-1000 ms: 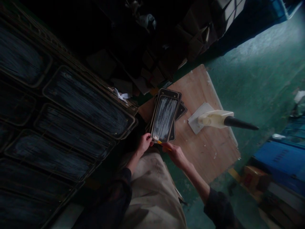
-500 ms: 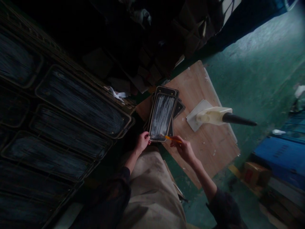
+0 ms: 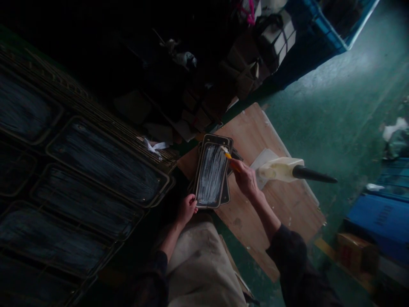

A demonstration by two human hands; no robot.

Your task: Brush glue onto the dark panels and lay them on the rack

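Observation:
A dark rectangular panel (image 3: 211,177) with rounded corners and a pale edge lies on top of a small stack, its middle streaked with whitish coating. At its near left corner, my left hand (image 3: 187,209) pinches the edge. My right hand (image 3: 245,177) grips a brush (image 3: 227,154) by its orange-yellow handle; the bristles touch the panel near its far right corner. Just right of that hand, a cream plastic bottle (image 3: 281,169) with a long black nozzle rests on a pale sheet (image 3: 263,160) upon the wooden board (image 3: 297,204).
To the left, several similar coated panels (image 3: 107,160) lie in rows. Dark cartons and scraps fill the far side, near a blue crate (image 3: 332,32). On the green floor (image 3: 361,98) at right stand a blue box (image 3: 380,217) and a brown carton (image 3: 356,256).
My right hand has carried the brush from the panel's near end up to its far right corner. My left hand still holds the near left corner. The whole view has shifted slightly.

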